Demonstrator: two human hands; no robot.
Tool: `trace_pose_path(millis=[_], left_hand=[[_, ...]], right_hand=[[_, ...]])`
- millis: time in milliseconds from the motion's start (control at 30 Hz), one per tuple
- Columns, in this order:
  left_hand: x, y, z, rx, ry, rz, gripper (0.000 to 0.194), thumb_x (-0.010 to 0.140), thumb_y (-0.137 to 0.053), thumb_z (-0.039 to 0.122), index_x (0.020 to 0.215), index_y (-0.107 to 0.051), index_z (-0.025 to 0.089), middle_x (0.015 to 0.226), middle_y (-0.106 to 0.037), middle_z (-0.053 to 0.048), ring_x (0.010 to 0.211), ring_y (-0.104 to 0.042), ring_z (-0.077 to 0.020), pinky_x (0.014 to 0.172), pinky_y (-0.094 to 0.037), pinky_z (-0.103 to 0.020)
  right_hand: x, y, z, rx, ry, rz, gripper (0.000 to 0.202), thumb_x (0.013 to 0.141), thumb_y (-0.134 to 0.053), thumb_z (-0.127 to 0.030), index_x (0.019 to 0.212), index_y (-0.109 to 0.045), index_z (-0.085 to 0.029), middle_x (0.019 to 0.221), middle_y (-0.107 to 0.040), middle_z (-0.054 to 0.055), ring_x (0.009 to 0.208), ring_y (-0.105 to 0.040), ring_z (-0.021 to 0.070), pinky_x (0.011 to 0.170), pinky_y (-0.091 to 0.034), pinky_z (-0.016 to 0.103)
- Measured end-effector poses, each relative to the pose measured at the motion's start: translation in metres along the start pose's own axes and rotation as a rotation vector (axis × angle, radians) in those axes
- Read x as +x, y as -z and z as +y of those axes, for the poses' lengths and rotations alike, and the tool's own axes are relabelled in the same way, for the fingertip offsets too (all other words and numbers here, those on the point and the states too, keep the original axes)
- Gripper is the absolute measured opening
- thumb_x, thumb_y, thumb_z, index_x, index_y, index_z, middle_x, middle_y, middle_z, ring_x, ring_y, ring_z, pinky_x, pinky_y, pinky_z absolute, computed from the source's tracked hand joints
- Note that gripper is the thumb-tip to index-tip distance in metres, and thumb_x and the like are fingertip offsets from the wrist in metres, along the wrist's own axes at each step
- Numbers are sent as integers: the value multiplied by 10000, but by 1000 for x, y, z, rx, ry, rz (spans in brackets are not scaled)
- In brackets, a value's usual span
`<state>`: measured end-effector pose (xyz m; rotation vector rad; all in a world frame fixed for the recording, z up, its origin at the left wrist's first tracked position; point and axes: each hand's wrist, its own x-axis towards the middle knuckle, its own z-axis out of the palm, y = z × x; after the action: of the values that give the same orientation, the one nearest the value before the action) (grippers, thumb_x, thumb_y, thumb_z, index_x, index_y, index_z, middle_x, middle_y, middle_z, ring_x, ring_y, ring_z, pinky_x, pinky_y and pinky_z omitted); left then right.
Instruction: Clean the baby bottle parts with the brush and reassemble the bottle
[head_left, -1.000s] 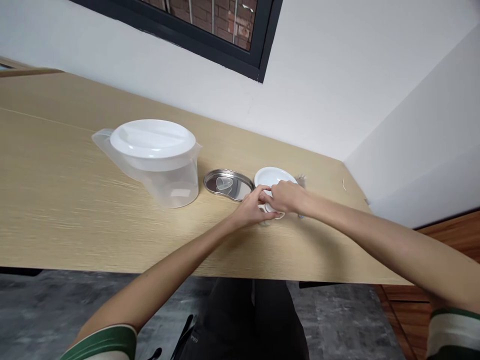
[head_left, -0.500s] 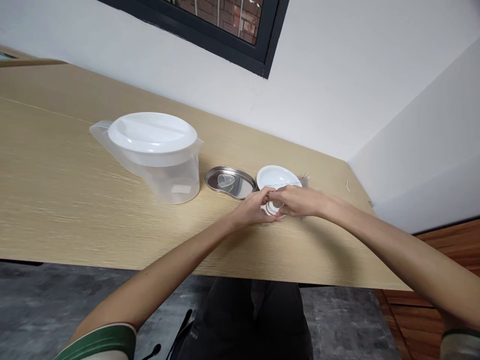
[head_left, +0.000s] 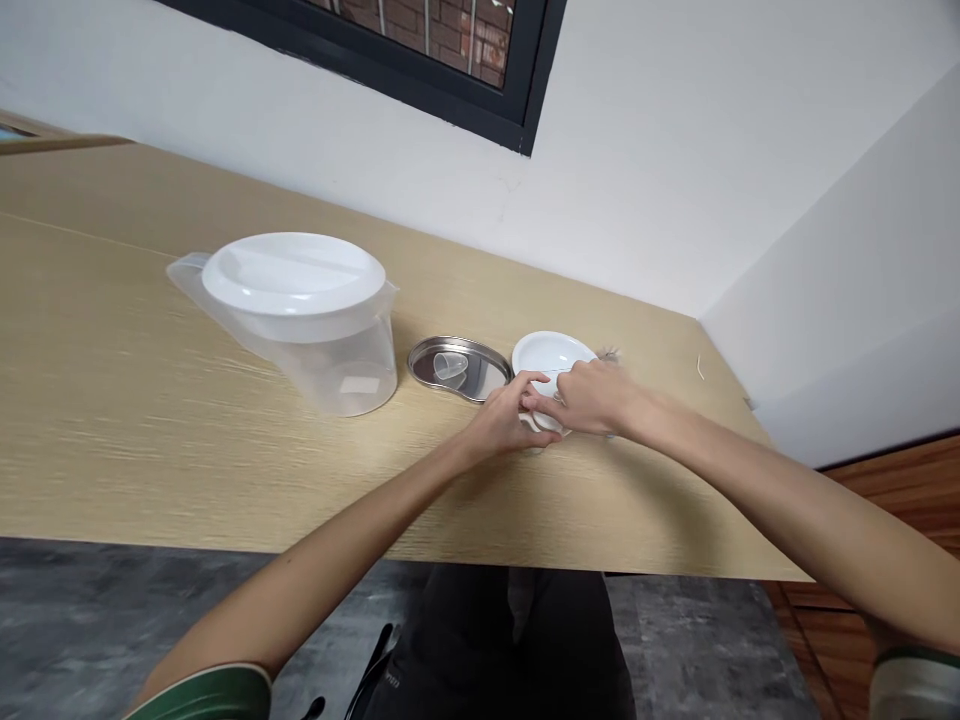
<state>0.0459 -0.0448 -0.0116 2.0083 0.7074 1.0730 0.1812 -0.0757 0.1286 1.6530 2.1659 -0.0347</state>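
My left hand point(head_left: 504, 422) curls around a small round container with a white rim point(head_left: 550, 423), thumb on the near side and fingers on the far side. Over the top of that container, my right hand point(head_left: 592, 398) is bent closed, its thumb reaching across toward the left fingertips. Whatever lies between the right fingers is hidden. Just behind the hands is a shallow white bowl point(head_left: 547, 350). A kidney-shaped steel tray point(head_left: 491, 357) sits to its left, with a small clear plastic cup point(head_left: 451, 366) lying on its side in it.
A large clear pitcher point(head_left: 330, 370) with a white lid stands left of the tray. Bristles of a brush-like thing point(head_left: 609, 355) show behind my right hand. A thin white strip point(head_left: 700, 368) lies far right on the wooden table point(head_left: 187, 440), near the wall.
My right hand has shifted slightly and its thumb now covers more of the container's white opening. My left hand keeps its hold. The view has tilted a little.
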Motion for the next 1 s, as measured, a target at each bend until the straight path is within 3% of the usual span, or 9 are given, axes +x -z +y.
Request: trace_pose_path(millis=[67,133,233,300,433,567,767,867,1000], left_hand=[[0,-1,0,-36,27,-7,711,617,-848,336,1202,-464,214,848,-653,25,761,-663,-160,699,-499,-261],[0,-2,1,-68,41,-10,702,625,-840,340,1204,-465,212,864,-657,21,730,-661,-148,656,-494,-241],[-1,-2,0,-49,0,7,694,646,-830,350,1213,-461,195,910,-685,-5,793,-678,-166,694,-505,-250],[-1,-1,-1,-6,-35,31,726,633,-850,385,1217,-467,185,986,-691,-35,867,-679,-188,751,-517,-270],[-2,1,-6,56,-38,28,841,538,-910,453,1215,-491,182,1026,-680,-55,841,-667,-191,759,-532,-291],[-2,1,-4,40,-14,47,861,506,-934,408,1209,-494,177,1095,-664,-87,741,-663,-156,705,-537,-278],[-3,-2,-2,-215,111,29,796,567,-898,335,1212,-451,204,1008,-681,-42,854,-683,-178,744,-540,-271],[-2,-1,-5,-245,96,11,754,600,-877,325,1207,-447,202,914,-680,-14,830,-677,-177,743,-524,-280],[-1,1,-4,-134,130,0,769,603,-883,401,1214,-455,212,847,-691,4,841,-670,-200,776,-508,-320]], right_hand=[[-6,1,9,55,99,3,490,946,-462,-571,1134,-669,-168,1018,-665,155,869,-649,272,716,-455,327],[-7,-1,15,101,249,-2,371,911,-592,-407,1232,-608,-221,1093,-641,115,891,-638,241,725,-442,298],[-1,-8,19,139,409,-3,418,844,-662,-180,1250,-590,-255,1192,-596,87,964,-619,214,773,-427,275],[5,-11,18,160,436,-8,426,822,-677,-141,1229,-605,-243,1192,-598,89,994,-615,217,793,-424,275],[12,-13,13,122,355,-43,380,836,-680,-265,1200,-615,-179,1018,-655,109,940,-627,245,758,-431,287],[15,-15,2,120,157,-20,376,909,-530,-441,1101,-670,-149,908,-677,130,839,-640,251,678,-440,295],[24,-16,-19,187,-112,-82,359,924,-461,-366,969,-730,-133,832,-696,146,806,-678,253,663,-478,300],[23,-11,-20,126,-146,-41,399,933,-456,-424,986,-725,-134,905,-701,168,874,-676,288,696,-487,334],[7,2,-8,63,-41,11,572,971,-347,-556,960,-717,-120,978,-683,200,875,-657,304,696,-465,350]])
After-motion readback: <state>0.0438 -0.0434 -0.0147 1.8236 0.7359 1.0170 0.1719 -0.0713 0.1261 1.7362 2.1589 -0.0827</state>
